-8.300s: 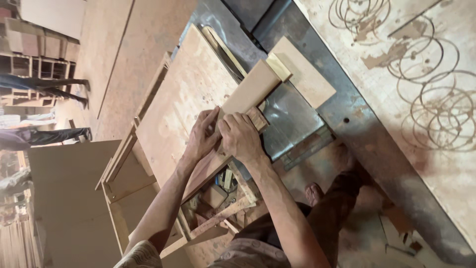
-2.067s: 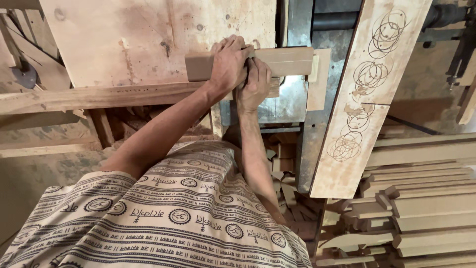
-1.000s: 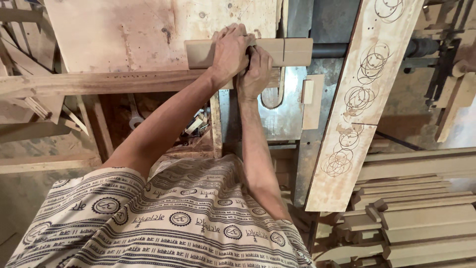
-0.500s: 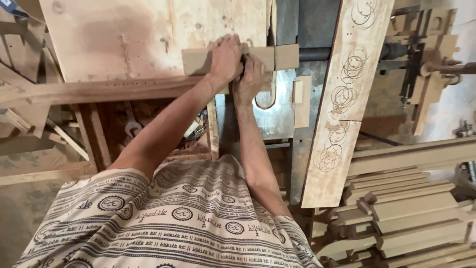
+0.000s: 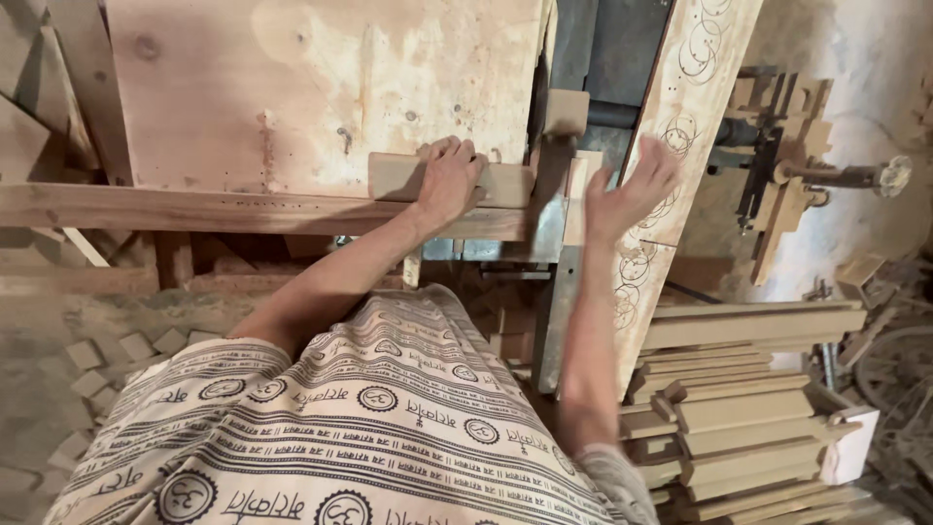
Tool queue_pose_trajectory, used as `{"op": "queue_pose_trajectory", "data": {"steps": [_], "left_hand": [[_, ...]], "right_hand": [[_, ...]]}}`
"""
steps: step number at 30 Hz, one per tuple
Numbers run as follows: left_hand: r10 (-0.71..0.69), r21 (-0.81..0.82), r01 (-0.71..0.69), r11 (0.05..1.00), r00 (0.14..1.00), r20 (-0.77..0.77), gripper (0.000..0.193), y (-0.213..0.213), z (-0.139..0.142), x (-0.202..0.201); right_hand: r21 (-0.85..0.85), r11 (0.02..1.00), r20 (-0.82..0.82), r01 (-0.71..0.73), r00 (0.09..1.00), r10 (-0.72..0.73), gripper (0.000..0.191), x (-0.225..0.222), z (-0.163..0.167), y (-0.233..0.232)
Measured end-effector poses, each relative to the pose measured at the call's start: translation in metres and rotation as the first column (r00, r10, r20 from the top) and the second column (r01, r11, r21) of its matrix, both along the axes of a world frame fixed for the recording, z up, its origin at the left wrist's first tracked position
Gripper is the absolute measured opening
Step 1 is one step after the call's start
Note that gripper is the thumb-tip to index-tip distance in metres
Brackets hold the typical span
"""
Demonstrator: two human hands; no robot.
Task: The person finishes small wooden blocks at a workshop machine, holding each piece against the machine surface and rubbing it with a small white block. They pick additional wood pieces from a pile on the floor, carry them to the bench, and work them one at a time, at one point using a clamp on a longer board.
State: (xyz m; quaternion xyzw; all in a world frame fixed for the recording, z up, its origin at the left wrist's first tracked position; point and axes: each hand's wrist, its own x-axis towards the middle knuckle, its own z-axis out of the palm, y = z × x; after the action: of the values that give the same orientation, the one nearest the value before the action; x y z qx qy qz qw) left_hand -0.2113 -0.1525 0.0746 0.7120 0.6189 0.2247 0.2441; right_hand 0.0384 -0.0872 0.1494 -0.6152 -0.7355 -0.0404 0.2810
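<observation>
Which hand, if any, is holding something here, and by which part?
The left hand presses down on the wooden block, gripping its right end on the plywood table. The right hand is open, holding nothing.

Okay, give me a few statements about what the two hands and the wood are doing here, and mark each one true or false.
1. The left hand rests on the flat wooden block on the plywood table. True.
2. The right hand grips the same block. False: it is open, fingers spread, off the block, in front of the long board marked with circles.
3. A stack of cut wooden strips lies at lower right. True.
4. The long board marked with circles is blank. False: circle outlines cover it.
5. Both hands hold a hammer. False: no hammer shows.
</observation>
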Motion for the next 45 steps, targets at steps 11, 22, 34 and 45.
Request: {"op": "queue_pose_trajectory", "data": {"steps": [11,22,34,45], "left_hand": [[0.069,-0.044,-0.069,0.997,0.998,-0.003,0.059,-0.036,0.023,-0.039],[0.068,-0.041,-0.067,0.997,0.997,0.02,0.058,-0.031,0.047,-0.07],[0.003,0.022,-0.002,1.0,0.999,-0.049,0.062,-0.014,0.054,-0.083],[-0.13,-0.126,0.382,0.916,0.578,0.806,0.057,-0.085,0.102,-0.021]], "right_hand": [[-0.505,0.792,0.318,-0.343,0.779,0.54,0.081,-0.017,-0.004,0.097],[-0.526,0.774,0.348,-0.352,0.741,0.574,0.07,-0.034,0.012,0.111],[-0.596,0.748,-0.521,-0.291,0.85,-0.085,0.065,0.003,0.098,-0.038],[-0.268,0.711,-0.727,-0.65,-0.349,-0.592,0.081,-0.056,0.025,-0.209]]}}
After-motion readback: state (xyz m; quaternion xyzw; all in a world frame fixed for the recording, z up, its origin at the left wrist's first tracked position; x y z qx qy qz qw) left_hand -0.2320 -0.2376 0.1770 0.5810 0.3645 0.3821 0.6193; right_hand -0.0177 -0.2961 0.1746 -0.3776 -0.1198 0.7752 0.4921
